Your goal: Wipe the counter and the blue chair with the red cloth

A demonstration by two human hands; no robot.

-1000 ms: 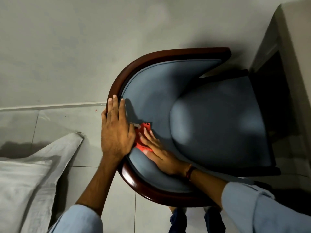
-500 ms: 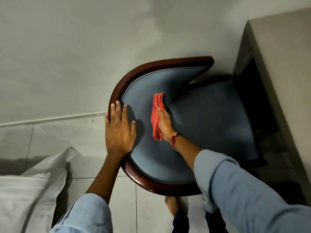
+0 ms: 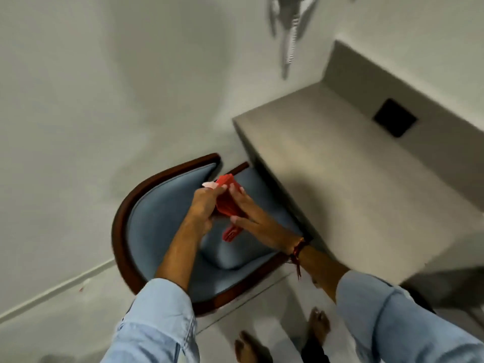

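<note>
The blue chair with a dark wooden rim stands below me, its seat tucked partly under the grey counter. Above the chair's seat I hold the red cloth between both hands. My left hand grips its left side with the fingers curled over the top edge. My right hand lies along its right side, thumb and fingers on the fabric. A loose end of the cloth hangs down under my hands. The frame is blurred by motion.
A black square inset sits in the counter's back panel. A blurred grey object hangs on the wall above the counter. My bare feet stand on the tiled floor beside the chair. The plain wall fills the left.
My left hand has left the chair's rim and joined the right on the cloth. The cloth has come off the chair's backrest. The view has swung up and right, showing the counter.
</note>
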